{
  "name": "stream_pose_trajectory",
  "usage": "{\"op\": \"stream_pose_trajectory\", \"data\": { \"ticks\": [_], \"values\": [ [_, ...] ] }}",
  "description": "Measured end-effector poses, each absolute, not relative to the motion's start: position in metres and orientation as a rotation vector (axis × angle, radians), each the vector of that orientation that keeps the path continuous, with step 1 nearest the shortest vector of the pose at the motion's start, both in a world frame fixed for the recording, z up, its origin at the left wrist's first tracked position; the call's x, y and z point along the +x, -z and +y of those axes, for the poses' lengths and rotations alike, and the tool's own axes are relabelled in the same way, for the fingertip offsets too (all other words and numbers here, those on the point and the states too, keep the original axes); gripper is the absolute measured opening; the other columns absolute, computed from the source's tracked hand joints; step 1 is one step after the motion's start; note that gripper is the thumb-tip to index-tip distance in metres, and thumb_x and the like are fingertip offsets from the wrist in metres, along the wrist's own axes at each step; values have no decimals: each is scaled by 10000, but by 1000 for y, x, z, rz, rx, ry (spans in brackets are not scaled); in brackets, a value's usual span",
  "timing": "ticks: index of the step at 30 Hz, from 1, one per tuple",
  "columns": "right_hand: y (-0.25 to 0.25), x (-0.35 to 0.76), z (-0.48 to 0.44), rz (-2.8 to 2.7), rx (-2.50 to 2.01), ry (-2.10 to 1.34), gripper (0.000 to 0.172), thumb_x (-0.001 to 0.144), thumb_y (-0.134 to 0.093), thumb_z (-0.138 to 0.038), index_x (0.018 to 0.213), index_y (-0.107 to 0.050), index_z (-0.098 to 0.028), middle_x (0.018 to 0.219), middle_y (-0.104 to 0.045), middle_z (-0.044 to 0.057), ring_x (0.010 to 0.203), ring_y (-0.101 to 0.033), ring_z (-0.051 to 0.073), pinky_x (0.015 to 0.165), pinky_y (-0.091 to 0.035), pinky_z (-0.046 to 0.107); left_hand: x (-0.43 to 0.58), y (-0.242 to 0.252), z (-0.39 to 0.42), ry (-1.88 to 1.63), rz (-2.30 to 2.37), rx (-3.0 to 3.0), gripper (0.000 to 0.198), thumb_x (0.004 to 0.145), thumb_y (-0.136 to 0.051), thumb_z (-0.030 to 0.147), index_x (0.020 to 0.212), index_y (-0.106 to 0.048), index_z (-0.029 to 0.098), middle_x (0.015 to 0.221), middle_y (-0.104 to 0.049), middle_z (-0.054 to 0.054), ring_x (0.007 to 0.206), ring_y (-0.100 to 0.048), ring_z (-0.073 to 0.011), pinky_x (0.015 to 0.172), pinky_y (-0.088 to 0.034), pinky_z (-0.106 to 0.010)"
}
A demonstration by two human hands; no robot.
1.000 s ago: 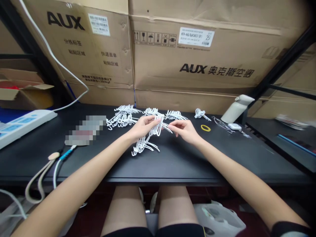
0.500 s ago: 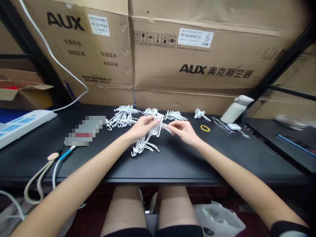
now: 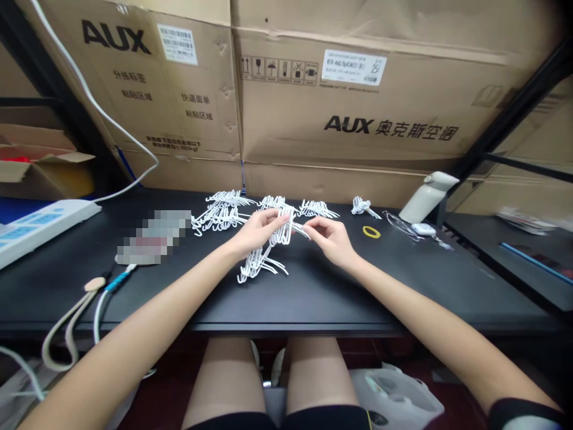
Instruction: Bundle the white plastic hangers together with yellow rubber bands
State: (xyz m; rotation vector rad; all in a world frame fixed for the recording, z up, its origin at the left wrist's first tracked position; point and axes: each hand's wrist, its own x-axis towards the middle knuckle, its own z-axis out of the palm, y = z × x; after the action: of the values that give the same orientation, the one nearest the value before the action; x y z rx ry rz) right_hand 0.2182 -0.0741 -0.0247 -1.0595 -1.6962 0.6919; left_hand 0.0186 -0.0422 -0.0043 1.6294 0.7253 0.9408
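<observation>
My left hand point(image 3: 265, 228) is closed around a bundle of thin white hooks point(image 3: 285, 232), thumb on top, with the bent ends hanging below its fingers. On the bundle's right side, my right hand point(image 3: 330, 237) pinches the slim ends with thumb and forefinger. Just below, a loose pile of white hooks point(image 3: 259, 266) lies on the black table point(image 3: 313, 298). Behind my left hand are more piles of white hooks point(image 3: 219, 218), and another white pile point(image 3: 317, 208) sits farther right. The exact make of the hooks is too small to tell.
A small white bunch point(image 3: 363, 206) and a yellow ring-shaped band point(image 3: 371, 232) lie right of my hands. Farther right are glasses point(image 3: 401, 227), a white case point(image 3: 423, 229) and a tilted bottle point(image 3: 427, 197). A power strip point(image 3: 47, 230) is left; large cardboard boxes point(image 3: 286, 140) stand behind.
My right fingers have shifted slightly along the ends of the bundle. My left hand keeps its hold, and the piles stay where they were.
</observation>
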Motion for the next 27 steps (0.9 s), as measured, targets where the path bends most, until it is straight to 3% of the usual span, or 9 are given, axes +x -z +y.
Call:
{"op": "stream_pose_trajectory", "data": {
  "ticks": [7,11,17,27],
  "values": [
    [32,215,-74,-1634,-1026,-709,282,801,-635,-462,794,-647,-180,768,-645,47,708,-588,175,673,-486,312,20,8,-42,-921,735,1633,392,782,-630,522,889,-642,145,897,-709,-95,870,-668,-227,810,-491,-345],
    [33,216,-72,-1647,-996,-686,292,773,-663,-462,777,-661,-171,899,-647,75,808,-603,182,624,-498,277,20,10,-40,-914,743,1611,386,788,-634,500,918,-632,136,925,-706,-104,877,-674,-233,769,-509,-344],
    [31,213,-74,-1650,-975,-942,291,764,-679,-433,812,-646,-148,767,-683,60,645,-619,150,572,-517,274,20,13,-38,-872,726,1674,373,804,-618,493,904,-639,135,876,-706,-89,860,-678,-219,753,-514,-325],
    [34,211,-77,-1659,-949,-890,285,774,-673,-423,837,-669,-144,764,-696,65,588,-606,139,596,-536,289,20,13,-39,-823,682,1695,378,812,-601,497,915,-636,135,910,-696,-84,917,-666,-237,803,-516,-354]
  ]
}}
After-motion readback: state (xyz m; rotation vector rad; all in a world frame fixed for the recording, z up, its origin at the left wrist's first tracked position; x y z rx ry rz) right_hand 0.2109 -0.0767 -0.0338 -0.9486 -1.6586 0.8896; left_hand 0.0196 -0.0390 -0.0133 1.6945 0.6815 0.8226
